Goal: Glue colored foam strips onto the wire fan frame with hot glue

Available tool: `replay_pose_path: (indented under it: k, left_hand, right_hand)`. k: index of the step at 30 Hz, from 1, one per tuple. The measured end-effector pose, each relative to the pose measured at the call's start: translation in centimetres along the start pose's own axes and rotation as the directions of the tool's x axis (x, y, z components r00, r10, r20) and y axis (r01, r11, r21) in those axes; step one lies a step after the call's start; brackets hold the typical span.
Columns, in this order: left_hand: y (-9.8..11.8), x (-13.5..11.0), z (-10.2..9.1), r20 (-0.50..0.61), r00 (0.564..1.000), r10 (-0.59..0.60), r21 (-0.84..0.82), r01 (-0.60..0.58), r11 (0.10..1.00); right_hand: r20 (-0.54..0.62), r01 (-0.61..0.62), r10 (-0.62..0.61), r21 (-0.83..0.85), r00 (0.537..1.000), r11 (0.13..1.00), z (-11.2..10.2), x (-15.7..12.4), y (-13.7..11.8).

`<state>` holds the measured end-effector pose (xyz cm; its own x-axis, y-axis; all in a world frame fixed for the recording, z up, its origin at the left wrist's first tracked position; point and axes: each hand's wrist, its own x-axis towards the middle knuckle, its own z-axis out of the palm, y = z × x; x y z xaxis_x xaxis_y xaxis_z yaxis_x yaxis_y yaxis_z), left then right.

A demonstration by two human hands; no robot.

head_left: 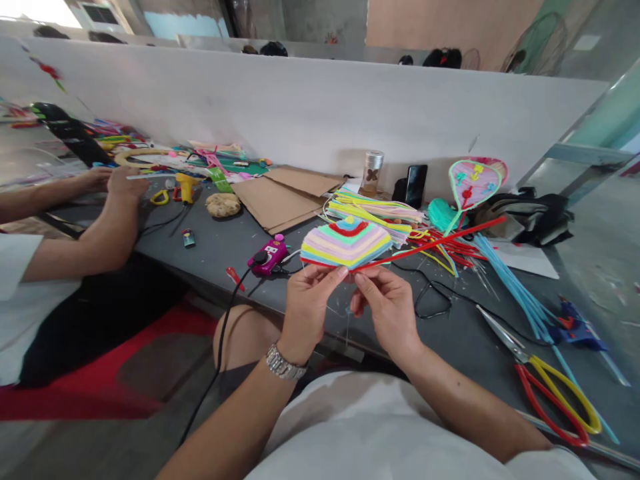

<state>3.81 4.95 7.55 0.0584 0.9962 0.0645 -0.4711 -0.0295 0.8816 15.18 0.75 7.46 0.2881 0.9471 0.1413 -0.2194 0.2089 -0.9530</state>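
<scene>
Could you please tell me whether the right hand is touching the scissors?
Apart: the head view plainly shows dark tabletop between the right hand and the scissors.

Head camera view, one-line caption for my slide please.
Left hand and right hand hold a red strip along the bottom edge of a striped piece at a gray table.

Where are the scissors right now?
In the head view, the scissors with red and yellow handles lie on the grey table at lower right, right of the right hand and nearer the person than the blue glue gun.
</scene>
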Motion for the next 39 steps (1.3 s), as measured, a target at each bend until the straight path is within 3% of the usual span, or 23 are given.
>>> replay_pose_path:
  k: [3, 5, 6, 7, 9, 10, 11, 12, 14, 17, 22, 25, 31, 39]
  left_hand:
    - [0.4, 0.2, -0.3, -0.053, 0.995, -0.088, -0.053, 0.085, 0.995]
    - [0.6, 0.2, -0.5, -0.065, 0.99, -0.124, -0.071, 0.119, 0.99]
    - [0.6, 0.2, -0.6, -0.069, 0.989, -0.129, -0.074, 0.124, 0.989]
    - [0.6, 0.2, -0.7, -0.073, 0.989, -0.13, -0.075, 0.124, 0.989]
    - [0.4, 0.1, -0.9, -0.067, 0.99, -0.126, -0.078, 0.121, 0.99]
    - [0.3, 0.1, -1.0, -0.06, 0.991, -0.123, -0.075, 0.118, 0.99]
    - [0.2, 0.0, -1.1, -0.052, 0.991, -0.12, -0.067, 0.116, 0.991]
    - [0.1, 0.0, -1.2, -0.047, 0.992, -0.116, -0.057, 0.114, 0.992]
    - [0.0, -0.1, -1.4, -0.047, 0.993, -0.107, -0.035, 0.106, 0.994]
    - [0.1, 0.0, -1.6, -0.061, 0.993, -0.099, -0.015, 0.098, 0.995]
    - [0.3, 0.1, -2.0, -0.068, 0.993, -0.092, 0.032, 0.095, 0.995]
    - [0.0, 0.0, -2.2, -0.087, 0.993, -0.08, 0.069, 0.087, 0.994]
    - [-0.3, -0.2, -2.4, -0.067, 0.995, -0.077, 0.115, 0.084, 0.99]
    - [-0.3, -0.4, -2.8, -0.057, 0.994, -0.095, 0.141, 0.102, 0.985]
  right_hand:
    - [0.005, 0.022, -0.022, -0.122, 1.0, 0.992, -0.8, -0.6, -0.4]
    - [0.005, 0.163, -0.169, -0.303, 0.986, 0.939, -1.7, -0.8, -0.9]
    - [0.019, 0.287, -0.308, -0.418, 0.951, 0.862, -2.2, -0.7, -1.2]
    - [0.064, 0.426, -0.467, -0.532, 0.882, 0.732, -2.8, -0.6, -1.5]
    - [0.245, 0.637, -0.708, -0.682, 0.662, 0.359, -3.7, 0.2, -2.2]
    - [0.355, 0.689, -0.751, -0.702, 0.556, 0.178, -4.1, 0.8, -2.6]
    - [0.452, 0.712, -0.75, -0.702, 0.483, 0.035, -4.4, 1.4, -2.9]
    - [0.526, 0.714, -0.723, -0.697, 0.449, -0.064, -4.6, 2.0, -3.2]
    - [0.598, 0.692, -0.652, -0.706, 0.466, -0.152, -4.9, 3.0, -3.5]
    - [0.582, 0.667, -0.58, -0.74, 0.57, -0.088, -5.4, 3.9, -3.3]
    - [0.51, 0.621, -0.418, -0.761, 0.751, 0.187, -6.2, 4.2, -2.8]
    - [0.502, 0.584, -0.311, -0.755, 0.807, 0.297, -6.6, 4.6, -3.1]
    - [0.499, 0.544, -0.224, -0.713, 0.837, 0.442, -6.9, 5.9, -4.7]
    - [0.6, 0.497, -0.044, -0.617, 0.799, 0.611, -7.5, 7.1, -5.6]
